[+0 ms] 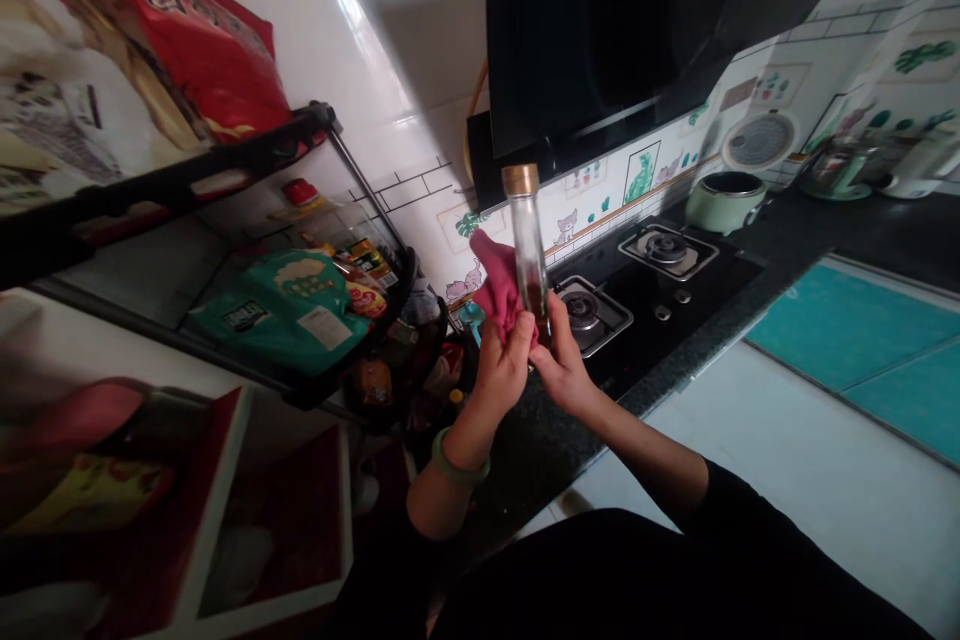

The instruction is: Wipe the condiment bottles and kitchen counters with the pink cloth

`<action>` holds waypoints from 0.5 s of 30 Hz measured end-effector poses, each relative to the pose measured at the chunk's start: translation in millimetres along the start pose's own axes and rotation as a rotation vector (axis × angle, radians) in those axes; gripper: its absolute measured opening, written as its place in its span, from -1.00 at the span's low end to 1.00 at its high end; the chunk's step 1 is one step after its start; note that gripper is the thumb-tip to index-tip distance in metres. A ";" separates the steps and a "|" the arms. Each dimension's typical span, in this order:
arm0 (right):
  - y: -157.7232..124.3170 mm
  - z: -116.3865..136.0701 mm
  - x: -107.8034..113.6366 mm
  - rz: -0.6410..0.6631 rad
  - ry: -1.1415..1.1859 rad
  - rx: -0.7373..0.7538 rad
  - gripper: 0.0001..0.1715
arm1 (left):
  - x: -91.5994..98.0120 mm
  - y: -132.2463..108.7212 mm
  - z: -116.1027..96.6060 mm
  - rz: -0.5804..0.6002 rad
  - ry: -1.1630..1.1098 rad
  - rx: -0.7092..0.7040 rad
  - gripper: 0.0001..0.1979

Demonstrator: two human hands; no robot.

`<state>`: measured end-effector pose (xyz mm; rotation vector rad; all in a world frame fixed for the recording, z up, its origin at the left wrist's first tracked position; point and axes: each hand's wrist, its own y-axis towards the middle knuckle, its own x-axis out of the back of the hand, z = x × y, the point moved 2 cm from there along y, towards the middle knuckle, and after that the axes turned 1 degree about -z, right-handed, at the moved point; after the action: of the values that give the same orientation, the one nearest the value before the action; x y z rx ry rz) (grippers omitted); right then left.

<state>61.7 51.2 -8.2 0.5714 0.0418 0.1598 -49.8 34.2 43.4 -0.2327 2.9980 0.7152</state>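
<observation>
A clear glass bottle (530, 245) with a gold cap and some dark liquid low inside is held upright in front of me. My right hand (566, 360) wraps round its lower part from the right. In my left hand (504, 360) a crumpled pink cloth (495, 280) is bunched, pressed against the bottle's left side. The thumbs of both hands are close together near the bottle's base, which the fingers partly hide. A green bangle (459, 460) circles my left wrist.
Behind the bottle is a black gas stove (637, 320) with two burners, under a dark range hood (637, 30). Packed shelves (247, 160) stand at left, bearing a teal bag (285, 305) and a red bag (199, 30). A green rice cooker (724, 202) sits open farther right on the dark counter (817, 215).
</observation>
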 end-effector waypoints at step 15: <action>6.7 8.8 24.5 0.401 1.028 -0.560 0.00 | 44.0 21.6 -21.3 -0.387 -0.522 0.390 -0.28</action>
<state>85.6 56.1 2.9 -0.1182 0.8570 0.8174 -96.9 37.7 68.3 -0.4950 2.4187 0.1176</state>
